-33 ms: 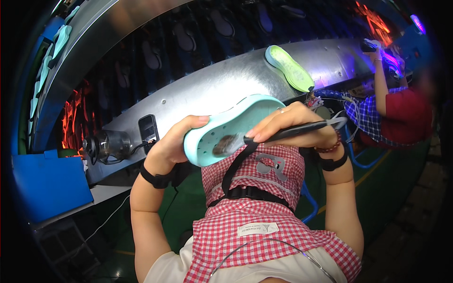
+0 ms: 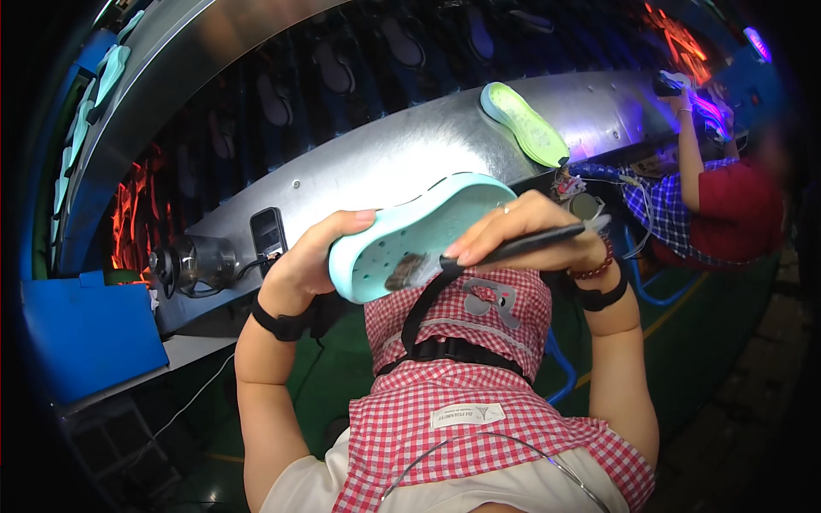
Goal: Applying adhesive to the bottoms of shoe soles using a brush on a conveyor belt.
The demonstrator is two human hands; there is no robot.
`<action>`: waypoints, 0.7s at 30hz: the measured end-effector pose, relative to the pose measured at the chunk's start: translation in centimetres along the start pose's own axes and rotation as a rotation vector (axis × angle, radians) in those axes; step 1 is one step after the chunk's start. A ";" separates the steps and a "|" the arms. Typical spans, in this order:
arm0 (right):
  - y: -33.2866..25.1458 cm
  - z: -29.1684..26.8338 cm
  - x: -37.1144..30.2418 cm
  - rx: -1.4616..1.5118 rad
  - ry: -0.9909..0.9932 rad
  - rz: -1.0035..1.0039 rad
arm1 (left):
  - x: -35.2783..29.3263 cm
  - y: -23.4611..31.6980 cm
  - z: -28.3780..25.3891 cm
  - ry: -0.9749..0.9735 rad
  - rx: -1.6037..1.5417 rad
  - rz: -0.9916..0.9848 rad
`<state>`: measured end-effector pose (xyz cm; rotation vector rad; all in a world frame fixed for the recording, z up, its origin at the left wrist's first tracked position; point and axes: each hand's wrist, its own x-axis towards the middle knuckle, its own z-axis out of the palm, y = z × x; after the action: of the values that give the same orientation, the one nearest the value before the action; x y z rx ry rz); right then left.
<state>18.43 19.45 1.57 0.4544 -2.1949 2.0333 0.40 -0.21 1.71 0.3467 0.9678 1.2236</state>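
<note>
A turquoise shoe sole (image 2: pixel 432 205) with a raised rim and small holes inside is held up before my apron, tilted. My left hand (image 2: pixel 301 261) grips its left end, with the thumb on the rim. A brush (image 2: pixel 534 244) with a dark handle is pinched in the fingers of my right hand (image 2: pixel 547 218). Its brown bristles lie on the inner face of the sole, toward the left end. My right fingers reach over the sole's near right rim and hide part of it.
A yellow-green sole (image 2: pixel 528 126) lies on the metal ledge (image 2: pixel 368 158). Beyond it, a dark conveyor carries several soles. At left are a clear jar (image 2: pixel 201 265), a phone-like black device (image 2: pixel 268 232) and a blue box (image 2: pixel 94 338). A co-worker (image 2: pixel 727 197) handles a lit shoe part at right.
The sole has shifted slightly left with my left hand. The brush handle and my right hand have moved a little, the bristles still against the sole's inside.
</note>
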 end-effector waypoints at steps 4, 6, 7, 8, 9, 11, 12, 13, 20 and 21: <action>-0.6 -0.2 -1.4 -0.122 -0.047 -0.005 | -0.8 -0.6 -0.6 0.143 0.034 0.044; -0.5 0.4 -1.1 -0.114 0.165 -0.064 | -1.7 -0.5 0.0 0.162 0.029 0.083; 0.0 0.6 -1.0 -0.225 0.250 -0.084 | -1.9 -0.6 0.2 0.202 0.022 0.130; 0.4 0.9 -1.1 -0.228 0.253 -0.083 | -2.0 -0.6 0.3 0.241 0.015 0.177; 0.8 1.2 -1.2 -0.206 0.207 -0.085 | -2.0 -0.5 -0.4 0.216 0.049 0.191; 0.4 1.4 -1.6 -0.202 0.155 -0.060 | -2.3 -0.3 -1.2 0.181 0.099 0.216; -0.7 1.4 -2.0 -0.222 0.124 -0.002 | -2.4 -0.4 -1.3 0.141 0.150 0.233; -1.3 1.5 -2.2 -0.209 0.153 -0.051 | -3.1 0.0 -0.3 0.159 0.071 0.209; 0.2 3.0 -0.6 -0.251 0.411 0.025 | 3.8 -4.7 -1.0 -0.099 -0.555 0.563; 1.5 3.3 -0.3 -0.071 0.481 0.115 | 4.5 -5.3 -0.8 -0.107 -0.587 0.534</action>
<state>18.63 16.36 -0.26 -0.1609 -2.0173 1.8597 3.20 1.75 -4.41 0.2011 0.3903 1.8864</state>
